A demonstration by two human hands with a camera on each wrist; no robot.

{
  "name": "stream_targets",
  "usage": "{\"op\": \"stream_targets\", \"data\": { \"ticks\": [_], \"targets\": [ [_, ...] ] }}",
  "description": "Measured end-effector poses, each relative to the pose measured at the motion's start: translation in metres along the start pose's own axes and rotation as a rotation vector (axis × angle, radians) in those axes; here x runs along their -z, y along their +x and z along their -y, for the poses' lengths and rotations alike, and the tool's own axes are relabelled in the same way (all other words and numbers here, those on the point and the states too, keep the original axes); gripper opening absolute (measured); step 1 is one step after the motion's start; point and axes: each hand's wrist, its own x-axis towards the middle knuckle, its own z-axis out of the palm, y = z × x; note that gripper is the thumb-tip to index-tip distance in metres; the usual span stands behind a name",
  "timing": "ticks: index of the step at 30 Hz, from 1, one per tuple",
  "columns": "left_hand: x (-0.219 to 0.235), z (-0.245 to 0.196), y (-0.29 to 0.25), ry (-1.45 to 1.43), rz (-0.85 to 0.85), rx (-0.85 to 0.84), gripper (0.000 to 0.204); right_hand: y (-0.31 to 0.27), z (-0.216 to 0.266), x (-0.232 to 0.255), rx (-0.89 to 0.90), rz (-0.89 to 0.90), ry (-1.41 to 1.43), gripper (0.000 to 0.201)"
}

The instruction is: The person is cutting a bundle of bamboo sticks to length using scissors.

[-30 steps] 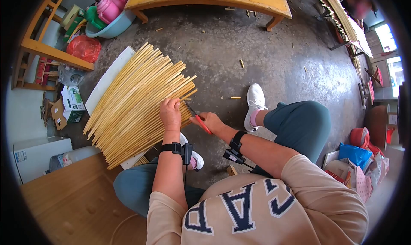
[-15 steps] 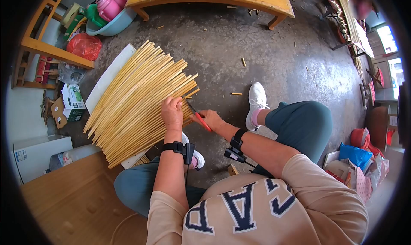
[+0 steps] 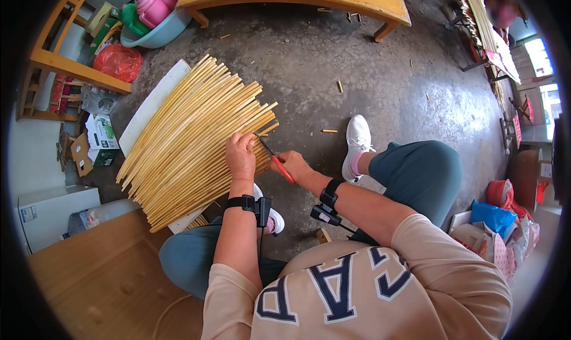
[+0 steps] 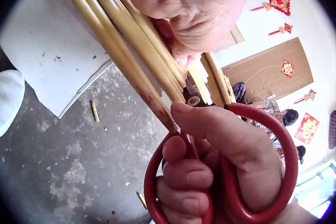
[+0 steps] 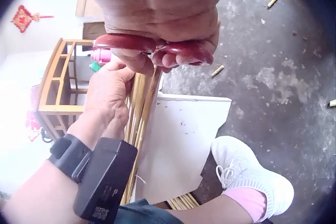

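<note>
A wide layer of yellow reed-like stalks point(image 3: 178, 144) lies slanting across a white board point(image 3: 148, 105) on my left. My left hand point(image 3: 239, 156) is at their right-hand ends, fingertips pinching a stalk beside the scissor blades. Red-handled scissors point(image 3: 282, 169) are in my right hand point(image 3: 295, 166), its thumb and fingers through the loops. In the left wrist view the scissors' pivot point(image 4: 193, 100) sits right at the stalk ends, just below the left fingertips. The right wrist view shows the red handles point(image 5: 126, 42) under the right hand, with the blades hidden.
Short cut pieces point(image 3: 329, 131) are scattered on the grey floor. My white shoe point(image 3: 357, 139) stands right of the hands. A yellow bench point(image 3: 291, 4) is ahead, a blue basin point(image 3: 157, 35) with pink flasks at upper left, and a wooden panel point(image 3: 101, 268) at lower left.
The head view has shifted slightly. Both hands and the scissors stay at nearly the same stalk ends, with only small movement.
</note>
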Motion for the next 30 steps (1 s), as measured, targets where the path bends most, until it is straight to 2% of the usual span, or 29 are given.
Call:
{"op": "stream_targets", "data": {
  "ticks": [2, 4, 8, 10, 16, 23, 25, 30],
  "targets": [
    [0.000, 0.000, 0.000, 0.002, -0.003, 0.004, 0.012, -0.003, 0.007, 0.002, -0.016, 0.000, -0.008, 0.041],
    [0.001, 0.000, -0.001, -0.020, 0.006, 0.011, 0.013, -0.005, 0.013, 0.002, -0.160, 0.020, 0.200, 0.043],
    [0.001, -0.001, -0.001, -0.043, -0.013, -0.012, 0.016, -0.005, -0.001, -0.006, -0.046, 0.048, 0.137, 0.047],
    [0.003, -0.003, -0.002, -0.138, -0.018, 0.097, 0.019, -0.007, -0.003, -0.006, -0.138, 0.065, 0.077, 0.051],
    [-0.001, 0.008, -0.003, -0.027, -0.031, -0.013, 0.022, 0.001, 0.001, 0.005, -0.197, 0.111, 0.139, 0.055],
    [0.000, 0.005, -0.002, 0.020, -0.049, -0.036, 0.021, 0.006, 0.002, 0.005, -0.152, 0.131, 0.092, 0.056],
    [0.000, 0.005, -0.001, -0.021, -0.007, 0.024, 0.019, 0.006, 0.004, 0.007, -0.160, 0.139, 0.053, 0.056],
    [0.003, 0.003, 0.000, -0.041, -0.001, 0.016, 0.017, 0.008, 0.006, 0.009, -0.163, 0.147, 0.061, 0.056]
  ]
}}
